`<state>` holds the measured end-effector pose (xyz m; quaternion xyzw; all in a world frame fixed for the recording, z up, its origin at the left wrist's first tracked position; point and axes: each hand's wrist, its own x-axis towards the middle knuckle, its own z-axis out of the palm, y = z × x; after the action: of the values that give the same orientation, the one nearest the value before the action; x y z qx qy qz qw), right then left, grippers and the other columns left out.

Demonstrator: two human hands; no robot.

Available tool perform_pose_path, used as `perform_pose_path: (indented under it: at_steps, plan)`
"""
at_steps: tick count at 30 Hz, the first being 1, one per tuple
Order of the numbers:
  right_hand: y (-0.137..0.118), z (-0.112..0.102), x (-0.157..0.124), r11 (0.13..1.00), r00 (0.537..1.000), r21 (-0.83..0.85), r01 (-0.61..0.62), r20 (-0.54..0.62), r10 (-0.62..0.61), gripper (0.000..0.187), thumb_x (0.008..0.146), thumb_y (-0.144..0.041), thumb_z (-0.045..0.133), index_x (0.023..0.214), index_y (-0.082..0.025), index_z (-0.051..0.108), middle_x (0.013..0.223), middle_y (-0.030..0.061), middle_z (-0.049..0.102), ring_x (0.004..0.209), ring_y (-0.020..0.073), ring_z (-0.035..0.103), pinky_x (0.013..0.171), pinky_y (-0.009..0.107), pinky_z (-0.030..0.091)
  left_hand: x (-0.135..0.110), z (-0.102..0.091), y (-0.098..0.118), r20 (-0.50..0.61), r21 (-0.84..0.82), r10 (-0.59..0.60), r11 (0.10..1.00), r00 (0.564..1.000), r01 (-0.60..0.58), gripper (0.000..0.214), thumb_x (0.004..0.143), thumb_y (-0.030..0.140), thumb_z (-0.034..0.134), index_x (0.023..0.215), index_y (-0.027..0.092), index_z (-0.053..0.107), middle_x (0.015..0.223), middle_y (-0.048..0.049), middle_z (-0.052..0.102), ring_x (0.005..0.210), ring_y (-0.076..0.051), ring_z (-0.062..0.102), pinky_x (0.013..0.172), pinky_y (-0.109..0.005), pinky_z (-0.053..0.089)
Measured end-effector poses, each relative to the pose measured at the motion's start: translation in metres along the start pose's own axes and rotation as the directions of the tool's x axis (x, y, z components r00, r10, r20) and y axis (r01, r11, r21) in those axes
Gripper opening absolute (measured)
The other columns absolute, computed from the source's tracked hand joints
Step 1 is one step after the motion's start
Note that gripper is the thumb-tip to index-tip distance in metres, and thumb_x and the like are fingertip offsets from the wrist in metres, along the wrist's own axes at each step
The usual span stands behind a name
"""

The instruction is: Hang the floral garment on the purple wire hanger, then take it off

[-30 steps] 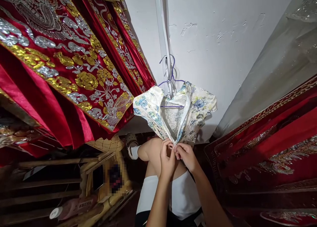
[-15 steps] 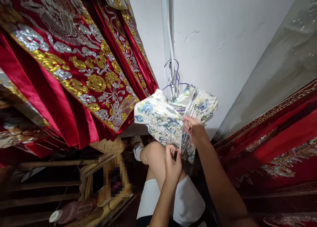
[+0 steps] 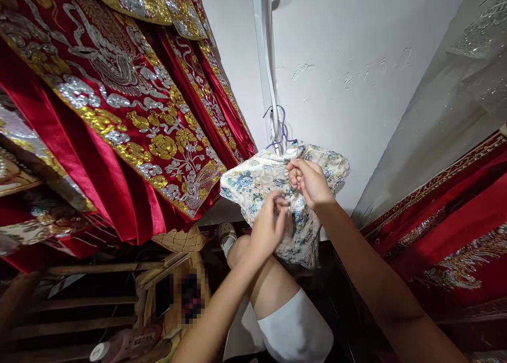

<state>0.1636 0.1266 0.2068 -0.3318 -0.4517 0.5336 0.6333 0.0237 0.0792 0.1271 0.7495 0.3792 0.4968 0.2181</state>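
A short-sleeved floral shirt (image 3: 253,183), white with blue and green flowers, hangs on a purple wire hanger (image 3: 283,123) before me. My right hand (image 3: 311,181) is closed at its upper front, just below the neckline, with thumb and forefinger pinched on the cloth. Lower and to the left, my left hand (image 3: 271,223) is in front of the shirt's middle. Its fingers are loosely curled, thumb apart, and no cloth shows between them. The shirt's lower part drapes down behind my left hand and beside my knee.
A white strip (image 3: 263,51) runs down the pale wall (image 3: 336,30) to the hanger. Red sequined garments (image 3: 130,104) hang at left, more red embroidered cloth (image 3: 443,231) at right. At lower left are a bamboo chair (image 3: 137,294) and a bottle (image 3: 122,344).
My left hand has come off the shirt's lower front edge and moved up. My right hand has risen slightly toward the neckline. The shirt's front panels now lie closer together.
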Motion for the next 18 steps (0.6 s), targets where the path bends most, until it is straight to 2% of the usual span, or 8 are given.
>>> perform_pose_path:
  at_steps: [2,5,7,9,11,13,15,18]
  plan:
    - [0.003,0.005,-0.005,0.999,0.999,-0.009,-0.032,0.015,0.033,0.031,0.078,-0.046,0.072,0.066,-0.020,0.058,0.045,-0.0059,0.048,0.040,0.0078,0.040,0.040,0.020,0.029,0.035,-0.020,0.017,-0.147,0.060,0.116,0.992,0.982,-0.108,0.042,0.102,0.022,0.048,0.144,0.022,0.048,0.104,-0.0070,0.070,0.094,-0.020,0.067,0.089,-0.034,0.051]
    - [0.001,0.011,-0.010,0.998,0.996,-0.045,-0.033,0.087,0.037,0.033,0.078,-0.048,0.070,0.063,-0.022,0.056,0.044,-0.0057,0.047,0.039,0.0082,0.040,0.041,0.022,0.029,0.069,-0.038,0.035,-0.141,0.211,0.234,0.956,0.962,-0.202,0.027,0.101,0.023,0.051,0.124,0.021,0.065,0.103,-0.0060,0.072,0.091,-0.019,0.067,0.087,-0.034,0.052]
    - [0.001,0.012,-0.011,0.995,0.994,-0.103,0.013,0.113,-0.002,0.034,0.078,-0.048,0.070,0.062,-0.022,0.057,0.043,-0.0057,0.047,0.039,0.0085,0.039,0.042,0.023,0.029,0.076,-0.043,0.041,-0.092,0.296,0.256,0.930,0.962,-0.219,0.019,0.101,0.023,0.052,0.107,0.020,0.069,0.097,-0.0053,0.073,0.089,-0.019,0.067,0.084,-0.032,0.052]
    - [0.004,0.011,-0.012,0.982,0.992,-0.174,0.074,0.118,-0.054,0.034,0.079,-0.047,0.070,0.060,-0.022,0.058,0.042,-0.0058,0.046,0.039,0.0086,0.039,0.044,0.023,0.029,0.074,-0.045,0.043,-0.076,0.355,0.259,0.909,0.963,-0.217,0.018,0.102,0.024,0.051,0.099,0.019,0.068,0.091,-0.0047,0.073,0.085,-0.018,0.067,0.080,-0.030,0.051]
    - [0.013,0.007,-0.013,0.966,0.988,-0.229,0.119,0.121,-0.093,0.033,0.082,-0.045,0.068,0.061,-0.021,0.060,0.042,-0.0054,0.047,0.041,0.0090,0.040,0.045,0.024,0.029,0.069,-0.047,0.042,-0.118,0.393,0.267,0.897,0.956,-0.202,0.017,0.103,0.024,0.051,0.099,0.018,0.067,0.091,-0.0049,0.072,0.085,-0.018,0.067,0.080,-0.030,0.050]
    - [0.025,0.001,-0.017,0.952,0.986,-0.276,0.134,0.137,-0.099,0.030,0.086,-0.041,0.064,0.064,-0.020,0.062,0.044,-0.0048,0.049,0.042,0.0098,0.041,0.046,0.025,0.029,0.066,-0.052,0.037,-0.237,0.406,0.277,0.899,0.931,-0.164,0.016,0.103,0.025,0.051,0.100,0.018,0.066,0.094,-0.0053,0.072,0.088,-0.018,0.066,0.082,-0.030,0.049]
    - [0.038,-0.008,-0.024,0.938,0.987,-0.328,0.112,0.146,-0.067,0.029,0.088,-0.036,0.060,0.064,-0.020,0.063,0.045,-0.0047,0.049,0.043,0.0102,0.040,0.046,0.025,0.028,0.069,-0.064,0.027,-0.426,0.364,0.268,0.925,0.864,-0.108,0.016,0.103,0.027,0.052,0.101,0.018,0.065,0.096,-0.0050,0.070,0.090,-0.017,0.065,0.084,-0.030,0.049]
    - [0.057,-0.023,-0.039,0.930,0.994,-0.367,0.023,0.105,0.017,0.029,0.085,-0.034,0.059,0.059,-0.021,0.061,0.043,-0.0046,0.047,0.042,0.0105,0.039,0.047,0.026,0.028,0.079,-0.093,-0.002,-0.698,0.149,0.138,0.988,0.702,-0.046,0.014,0.101,0.028,0.054,0.098,0.017,0.063,0.093,-0.0031,0.066,0.086,-0.015,0.062,0.082,-0.027,0.049]
